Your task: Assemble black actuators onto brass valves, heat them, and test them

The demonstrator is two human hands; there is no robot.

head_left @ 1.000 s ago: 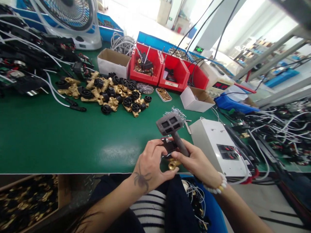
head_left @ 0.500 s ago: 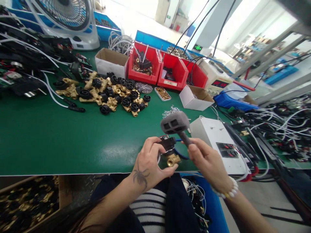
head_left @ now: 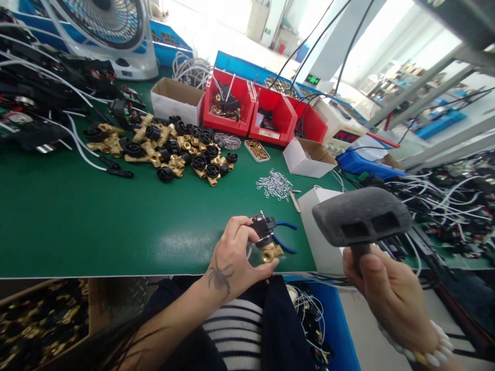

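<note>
Near the front edge of the green table, my left hand [head_left: 232,252] is closed around a brass valve [head_left: 270,252] with a black housing [head_left: 263,226] on top. Blue-handled pliers [head_left: 286,242] lie just right of the valve, their jaws hidden behind it. My right hand [head_left: 390,288] grips the dark handle of a grey mallet [head_left: 361,216], raised over the table's right side. The mallet's head is upright, well apart from the valve. A heap of silver clips [head_left: 274,184] and a small metal tool [head_left: 295,200] lie beyond the pliers.
Brass fittings with black caps [head_left: 174,149] are piled at the back left. Red bins [head_left: 230,103], a small tray of brass bits [head_left: 257,150] and a white carton [head_left: 307,158] stand behind. A white box [head_left: 320,221] sits under the mallet; a blue crate [head_left: 340,319] is below the table edge.
My right hand has lifted the mallet away from the valve, to the right and closer to the camera. My left hand stays on the valve almost unmoved.
</note>
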